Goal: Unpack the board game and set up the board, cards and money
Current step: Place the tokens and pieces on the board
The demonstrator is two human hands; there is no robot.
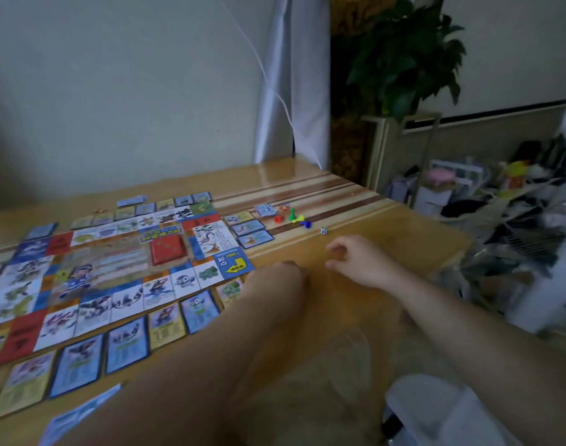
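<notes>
The game board (114,268) lies unfolded on the left half of the wooden table (387,252), with a red card deck (167,249) at its centre. Property cards (199,309) line its near edge, and more cards (249,233) line its right edge. A small stack of blue paper (265,210), coloured pawns (294,217) and a white die (323,231) sit beyond the board's right corner. My left hand (281,278) rests by the board's near-right corner with its fingers hidden. My right hand (355,255) hovers just right of it, fingers loosely curled around nothing.
A crumpled clear plastic bag (349,349) lies on the table between my forearms. A white cloth (436,410) sits at the bottom right. Right of the table, the floor is piled with clutter (500,201), and a potted plant (400,59) stands behind.
</notes>
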